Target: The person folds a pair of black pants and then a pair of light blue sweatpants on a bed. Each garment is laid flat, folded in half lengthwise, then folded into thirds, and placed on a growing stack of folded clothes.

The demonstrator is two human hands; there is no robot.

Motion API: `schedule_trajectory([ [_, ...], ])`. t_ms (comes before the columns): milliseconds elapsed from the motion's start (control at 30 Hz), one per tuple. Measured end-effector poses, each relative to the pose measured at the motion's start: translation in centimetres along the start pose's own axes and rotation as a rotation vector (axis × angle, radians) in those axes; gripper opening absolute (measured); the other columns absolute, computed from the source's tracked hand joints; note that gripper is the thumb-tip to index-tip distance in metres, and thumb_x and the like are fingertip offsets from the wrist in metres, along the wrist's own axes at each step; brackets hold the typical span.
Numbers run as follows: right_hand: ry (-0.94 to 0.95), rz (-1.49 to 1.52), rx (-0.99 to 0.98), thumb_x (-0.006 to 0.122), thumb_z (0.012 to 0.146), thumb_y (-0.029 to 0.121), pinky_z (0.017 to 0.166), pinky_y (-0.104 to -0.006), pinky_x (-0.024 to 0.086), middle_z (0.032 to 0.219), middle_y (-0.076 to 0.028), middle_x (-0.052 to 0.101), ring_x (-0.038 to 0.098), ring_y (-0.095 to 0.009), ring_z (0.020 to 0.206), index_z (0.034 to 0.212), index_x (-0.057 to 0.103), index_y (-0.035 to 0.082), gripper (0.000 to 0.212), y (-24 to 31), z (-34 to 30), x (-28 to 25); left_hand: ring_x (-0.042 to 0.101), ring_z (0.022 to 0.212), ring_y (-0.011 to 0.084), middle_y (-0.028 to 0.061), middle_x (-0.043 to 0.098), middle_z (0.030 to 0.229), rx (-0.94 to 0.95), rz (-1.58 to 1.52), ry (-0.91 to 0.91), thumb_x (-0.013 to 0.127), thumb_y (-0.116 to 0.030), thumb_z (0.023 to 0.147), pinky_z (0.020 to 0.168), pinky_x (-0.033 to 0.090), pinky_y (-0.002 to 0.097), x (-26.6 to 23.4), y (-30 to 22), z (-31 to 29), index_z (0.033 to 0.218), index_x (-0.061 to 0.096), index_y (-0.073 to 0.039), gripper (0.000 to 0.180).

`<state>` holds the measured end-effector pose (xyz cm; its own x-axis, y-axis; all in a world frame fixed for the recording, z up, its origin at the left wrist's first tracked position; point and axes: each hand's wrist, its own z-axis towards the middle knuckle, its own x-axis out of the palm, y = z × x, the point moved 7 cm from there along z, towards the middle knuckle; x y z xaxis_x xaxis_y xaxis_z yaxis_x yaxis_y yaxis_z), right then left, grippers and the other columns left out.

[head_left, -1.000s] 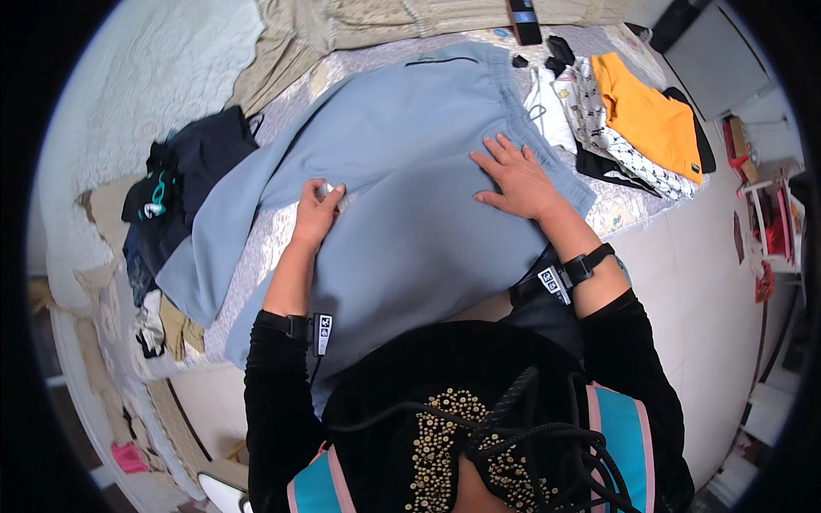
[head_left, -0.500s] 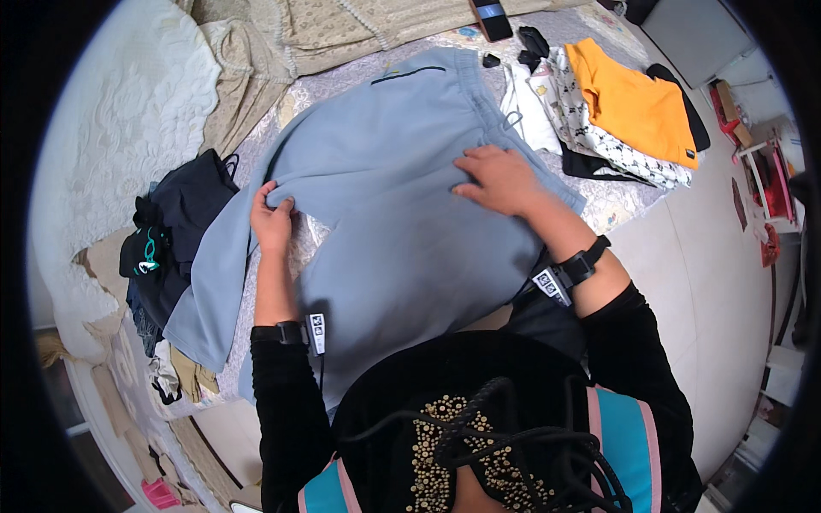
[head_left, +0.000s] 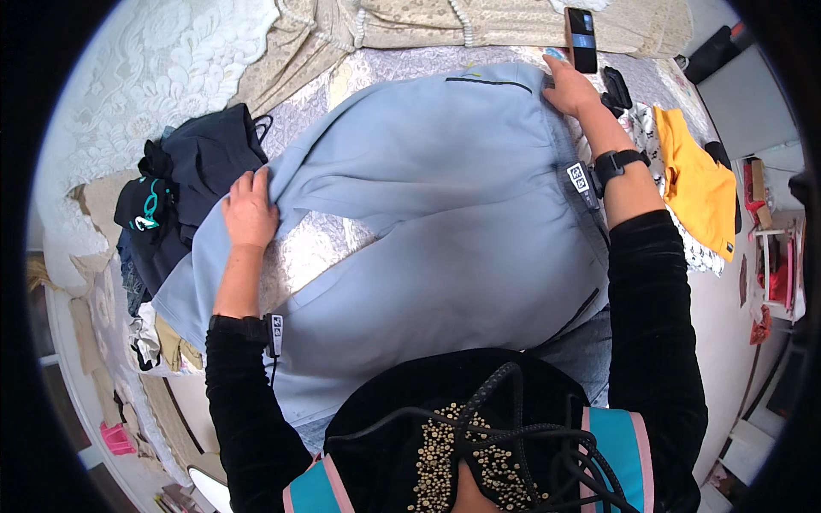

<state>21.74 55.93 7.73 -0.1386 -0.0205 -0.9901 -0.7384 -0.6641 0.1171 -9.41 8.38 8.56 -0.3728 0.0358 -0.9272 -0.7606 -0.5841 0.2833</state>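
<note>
Light blue-grey sweatpants (head_left: 479, 162) are spread out before me, legs toward the left and the elastic waistband at the right. A black-edged pocket opening shows near the far side. My left hand (head_left: 251, 208) lies flat on the far leg, fingers stretched over the cloth. At the far corner of the waistband rests my right hand (head_left: 571, 88), with its fingers apart and touching the edge. The near leg reaches down to my body, and part of it is hidden there.
Dark folded clothes (head_left: 201, 162) and a black item with teal trim (head_left: 141, 205) lie at the left. A yellow garment (head_left: 693, 184) tops a pile at the right. Beyond my right hand are a phone (head_left: 581, 41) and a small black object (head_left: 616, 88). A beige cover (head_left: 402, 26) lies at the back.
My right hand has moved from the middle of the waistband to its far corner. My left hand has let go of the leg's inner edge and lies flatter, farther left. The legs are spread wider apart.
</note>
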Motion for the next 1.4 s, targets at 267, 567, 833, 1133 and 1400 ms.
schedule_trajectory([
  [267, -0.024, -0.182, -0.209, 0.069, 0.084, 0.03, 0.089, -0.0452, 0.052, 0.107, -0.022, 0.067, 0.064, -0.039, 0.103, 0.12, 0.064, 0.009, 0.041, 1.0, 3.7, -1.8, 0.064, 0.096, 0.0403, 0.0155, 0.067, 0.106, -0.218, -0.069, -0.198, 0.05, -0.014, 0.092, 0.077, 0.051, 0.0516, -1.4, 10.7, 7.2, 0.115, 0.057, -0.016, 0.024],
  [567, -0.303, -0.081, -0.026, 0.065, 0.087, 0.018, 0.079, -0.0464, 0.054, 0.1, -0.021, 0.068, 0.066, -0.039, 0.092, 0.093, 0.066, 0.003, 0.016, 1.5, 4.2, -3.9, 0.061, 0.107, 0.0417, 0.0222, 0.065, 0.116, -0.283, -0.081, -0.112, 0.048, -0.021, 0.094, 0.087, 0.05, 0.0488, 0.3, 15.1, 12.6, 0.127, 0.056, -0.016, 0.034],
  [833, -0.104, -0.072, 0.034, 0.063, 0.092, 0.029, 0.092, -0.0471, 0.052, 0.118, -0.014, 0.064, 0.061, -0.035, 0.112, 0.125, 0.061, 0.024, 0.034, -1.5, 2.2, 0.6, 0.046, 0.132, 0.03, 0.0109, 0.049, 0.139, -0.25, -0.007, -0.183, 0.074, -0.02, 0.074, 0.098, 0.046, 0.0529, -0.5, 10.4, 3.0, 0.144, 0.041, -0.019, 0.077],
  [1133, -0.106, 0.411, 0.05, 0.064, 0.083, 0.011, 0.069, -0.0371, 0.056, 0.093, -0.015, 0.071, 0.072, -0.026, 0.074, 0.114, 0.067, 0.008, 0.031, -1.4, -1.0, -7.5, 0.066, 0.098, 0.0413, 0.0196, 0.069, 0.102, -0.619, -0.117, -0.102, 0.054, -0.013, 0.084, 0.082, 0.051, 0.0483, -6.1, 24.2, -3.9, 0.108, 0.06, -0.018, 0.026],
  [1400, -0.005, 0.992, -0.222, 0.05, 0.085, -0.009, 0.063, -0.0221, 0.049, 0.087, 0.001, 0.064, 0.065, -0.009, 0.08, 0.096, 0.061, 0.008, 0.024, -4.9, -12.3, -10.6, 0.062, 0.1, 0.0352, 0.013, 0.063, 0.107, -0.181, 0.067, -0.398, 0.057, 0.006, 0.077, 0.086, 0.05, 0.0409, -23.4, 25.4, -19.6, 0.108, 0.061, -0.007, 0.034],
])
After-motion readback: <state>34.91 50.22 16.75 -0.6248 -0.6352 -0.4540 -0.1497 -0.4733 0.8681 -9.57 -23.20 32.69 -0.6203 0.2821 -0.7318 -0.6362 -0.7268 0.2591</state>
